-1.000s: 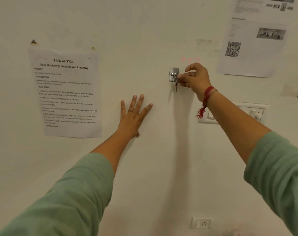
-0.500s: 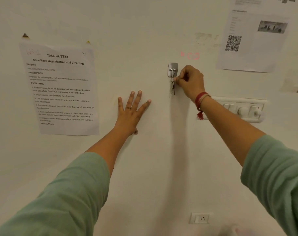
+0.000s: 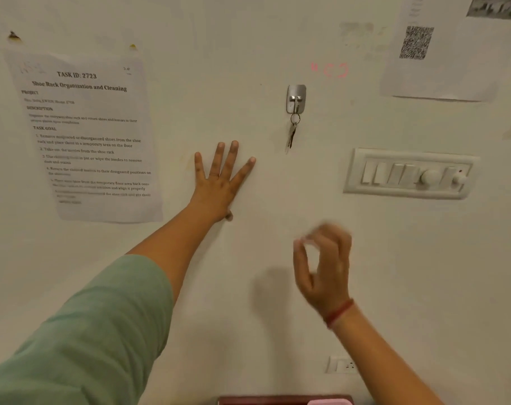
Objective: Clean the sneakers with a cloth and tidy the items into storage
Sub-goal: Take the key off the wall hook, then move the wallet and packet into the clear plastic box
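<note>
One small bunch of keys (image 3: pixel 291 135) hangs by its ring (image 3: pixel 295 118) from the metal hook (image 3: pixel 296 98) stuck on the wall (image 3: pixel 277 188). We judge the chief risk to lie right there: the ring sits on a short prong, so a brush from a hand or sleeve could lift it off and drop the keys, and the hook, if only glued, might peel under a tug. The keys look thin and dull, hanging slightly tilted, close against the plaster; we cannot tell how many there are. Our left hand (image 3: pixel 219 185) lies below and to the left, fingers spread flat on the wall, holding nothing. Our right hand (image 3: pixel 324 267) is well below the hook, blurred, its fingers loosely curled round nothing. A switch panel (image 3: pixel 409 173) sits to the right, a printed sheet (image 3: pixel 85 135) to the left.
</note>
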Motion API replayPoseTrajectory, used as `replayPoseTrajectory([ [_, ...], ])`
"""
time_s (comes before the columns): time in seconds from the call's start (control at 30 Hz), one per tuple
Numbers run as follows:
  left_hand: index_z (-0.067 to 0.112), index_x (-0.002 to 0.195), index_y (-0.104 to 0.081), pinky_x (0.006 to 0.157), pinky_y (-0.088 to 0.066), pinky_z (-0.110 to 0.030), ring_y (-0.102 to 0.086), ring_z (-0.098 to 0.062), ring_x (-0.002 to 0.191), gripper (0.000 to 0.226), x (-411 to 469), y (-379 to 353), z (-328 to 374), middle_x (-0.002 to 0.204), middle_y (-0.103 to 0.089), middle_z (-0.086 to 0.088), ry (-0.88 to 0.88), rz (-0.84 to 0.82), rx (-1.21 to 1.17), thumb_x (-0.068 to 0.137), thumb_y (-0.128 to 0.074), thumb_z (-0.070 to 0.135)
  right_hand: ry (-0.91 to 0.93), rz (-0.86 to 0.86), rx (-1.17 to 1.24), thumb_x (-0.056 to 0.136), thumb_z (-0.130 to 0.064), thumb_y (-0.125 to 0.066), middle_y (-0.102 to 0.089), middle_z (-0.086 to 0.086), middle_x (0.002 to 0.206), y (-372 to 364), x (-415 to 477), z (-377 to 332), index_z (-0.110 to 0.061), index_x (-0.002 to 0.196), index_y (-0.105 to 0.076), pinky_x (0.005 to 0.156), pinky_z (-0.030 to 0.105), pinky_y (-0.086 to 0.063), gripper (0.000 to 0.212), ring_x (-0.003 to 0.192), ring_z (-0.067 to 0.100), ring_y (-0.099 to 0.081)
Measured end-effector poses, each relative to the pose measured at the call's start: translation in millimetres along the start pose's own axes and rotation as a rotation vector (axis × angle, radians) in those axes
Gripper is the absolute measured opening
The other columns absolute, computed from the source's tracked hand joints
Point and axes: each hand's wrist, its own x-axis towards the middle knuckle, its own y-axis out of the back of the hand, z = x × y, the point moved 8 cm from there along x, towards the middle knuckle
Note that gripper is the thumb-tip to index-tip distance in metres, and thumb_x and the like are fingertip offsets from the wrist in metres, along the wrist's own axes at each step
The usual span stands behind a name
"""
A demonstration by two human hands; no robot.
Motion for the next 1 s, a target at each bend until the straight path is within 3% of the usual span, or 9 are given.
replayPoseTrajectory([
  [0.1,0.029,0.128,0.050,0.102,0.014,-0.069,0.044,-0.037,0.128,0.146,1,2,3,0.143,0.047,-0.014,-0.011,-0.016,0.000,0.066,-0.081,0.050,-0.213,-0.185,0.060,0.088,-0.018,-0.053,-0.044,0.001,0.103,7,-94,-18,-0.016,0.099,-0.050,0.083,0.022,-0.042,0.012,0.094,0.017,-0.048],
  [0.2,0.028,0.145,0.028,0.106,0.006,-0.068,0.021,-0.040,0.142,0.139,-10,9,5,0.155,0.025,-0.018,-0.033,0.054,-0.032,0.064,-0.083,0.043,-0.388,-0.382,0.066,0.090,-0.023,-0.050,-0.046,-0.004,0.106,11,-169,-18,-0.022,0.104,-0.052,0.078,0.030,-0.047,0.014,0.097,0.013,-0.050],
  [0.33,0.021,0.152,-0.014,0.112,-0.006,-0.062,-0.009,-0.039,0.145,0.090,-69,-13,23,0.158,-0.013,-0.019,-0.081,0.407,-0.195,0.079,-0.067,0.029,-0.578,-0.565,0.044,0.089,-0.026,-0.049,-0.048,-0.003,0.107,39,-244,-4,-0.022,0.103,-0.055,0.084,0.032,-0.046,0.015,0.100,0.015,-0.050],
  [0.4,0.017,0.147,-0.026,0.113,-0.012,-0.058,-0.018,-0.037,0.143,0.072,-124,-57,44,0.154,-0.026,-0.017,-0.028,0.460,-0.368,0.085,-0.059,0.030,-0.682,-0.615,0.012,0.088,-0.026,-0.049,-0.050,-0.001,0.104,55,-283,5,-0.022,0.100,-0.053,0.084,0.032,-0.046,0.013,0.096,0.015,-0.051],
  [0.47,0.016,0.141,-0.033,0.112,-0.019,-0.055,-0.025,-0.034,0.139,0.064,-184,-111,76,0.147,-0.033,-0.014,0.005,0.372,-0.513,0.084,-0.058,0.030,-0.750,-0.663,-0.024,0.087,-0.024,-0.048,-0.052,0.002,0.099,67,-325,12,-0.024,0.095,-0.049,0.076,0.034,-0.049,0.008,0.089,0.011,-0.047],
  [0.67,0.017,0.128,-0.042,0.095,-0.042,-0.046,-0.047,-0.031,0.118,0.057,-353,-254,182,0.128,-0.049,-0.011,0.037,-0.148,-0.648,0.076,-0.063,0.028,-0.887,-0.966,-0.080,0.087,-0.019,-0.043,-0.046,0.005,0.091,79,-467,25,-0.020,0.090,-0.040,0.071,0.034,-0.047,0.004,0.082,0.013,-0.040],
  [0.83,0.020,0.120,-0.044,0.085,-0.048,-0.039,-0.053,-0.026,0.102,0.045,-464,-339,227,0.115,-0.050,-0.006,0.270,-0.494,-0.786,0.077,-0.055,0.029,-0.863,-1.157,-0.092,0.086,-0.018,-0.034,-0.041,0.005,0.087,51,-561,37,-0.010,0.084,-0.044,0.067,0.036,-0.045,0.013,0.076,0.015,-0.038],
  [0.93,0.020,0.124,-0.044,0.084,-0.050,-0.033,-0.052,-0.021,0.107,0.045,-527,-375,253,0.124,-0.045,-0.003,0.467,-0.680,-0.929,0.085,-0.065,0.022,-0.873,-1.270,-0.065,0.086,-0.015,-0.048,-0.047,0.010,0.099,22,-614,49,-0.007,0.100,-0.052,0.077,0.044,-0.049,0.017,0.086,0.025,-0.049],
  [1.0,0.020,0.129,-0.043,0.094,-0.047,-0.032,-0.047,-0.020,0.119,0.048,-567,-392,276,0.132,-0.042,-0.001,0.538,-0.806,-0.933,0.086,-0.066,0.025,-0.919,-1.365,-0.030,0.087,-0.027,-0.059,-0.045,0.015,0.121,-3,-651,60,-0.010,0.123,-0.049,0.093,0.046,-0.044,0.041,0.106,0.032,-0.048],
])
